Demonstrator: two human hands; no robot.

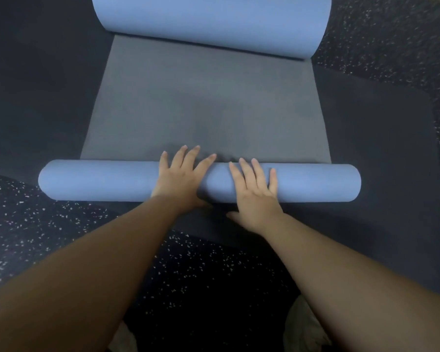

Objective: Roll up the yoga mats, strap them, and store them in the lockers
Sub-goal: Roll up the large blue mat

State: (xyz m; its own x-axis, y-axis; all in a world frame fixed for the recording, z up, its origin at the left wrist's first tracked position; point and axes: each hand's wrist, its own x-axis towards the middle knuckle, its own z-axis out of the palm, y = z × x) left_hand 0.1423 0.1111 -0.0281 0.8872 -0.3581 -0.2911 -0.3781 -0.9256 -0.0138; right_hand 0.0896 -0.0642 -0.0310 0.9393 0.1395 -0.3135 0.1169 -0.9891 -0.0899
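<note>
while the yoga mat lies half rolled, left hand and right hand (fingers flat) press its near roll.

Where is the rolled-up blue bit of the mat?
In the head view, the blue rolled mat part lies across the middle, under the left hand and right hand.

Premises: a gym or exercise studio. Evidence: black rubber floor with white flecks, as laid in fitness rooms; a plain dark floor mat over it; a blue and grey yoga mat, part rolled, spread on top.
</note>
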